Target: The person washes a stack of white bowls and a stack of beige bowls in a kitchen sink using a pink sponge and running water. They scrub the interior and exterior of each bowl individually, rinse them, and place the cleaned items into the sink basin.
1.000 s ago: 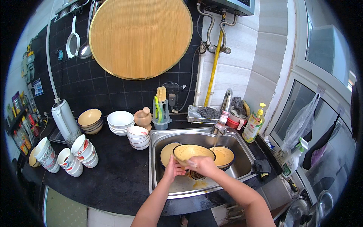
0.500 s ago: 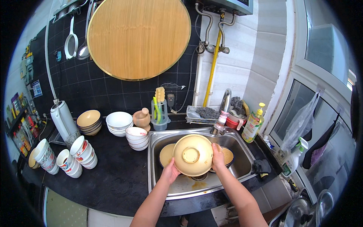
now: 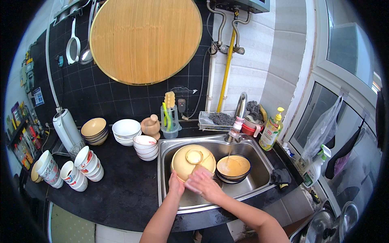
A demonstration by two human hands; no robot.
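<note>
My left hand (image 3: 176, 184) grips the near left rim of a pale yellow bowl (image 3: 184, 158), turned upside down over the left part of the sink. The bowl's foot ring faces up. Across its near right side lies my right hand (image 3: 204, 184), its fingers blurred by motion; whether anything sits under them I cannot make out. To the right, a stack of dark-rimmed yellow bowls (image 3: 234, 167) stands in the steel sink (image 3: 259, 184). Water runs from the faucet (image 3: 239, 121) into the top bowl.
Left of the sink stand stacked white bowls (image 3: 146, 146), a wooden mortar and pestle (image 3: 151, 127) and a utensil holder (image 3: 171, 125). Several bowl stacks and a kettle (image 3: 67, 125) are farther left. A yellow soap bottle (image 3: 270, 133) and a spray bottle (image 3: 316, 168) stand right.
The held bowl has moved left, uncovering the bowls at right. My right hand has left its right rim and crossed onto its underside. Water now streams from the faucet.
</note>
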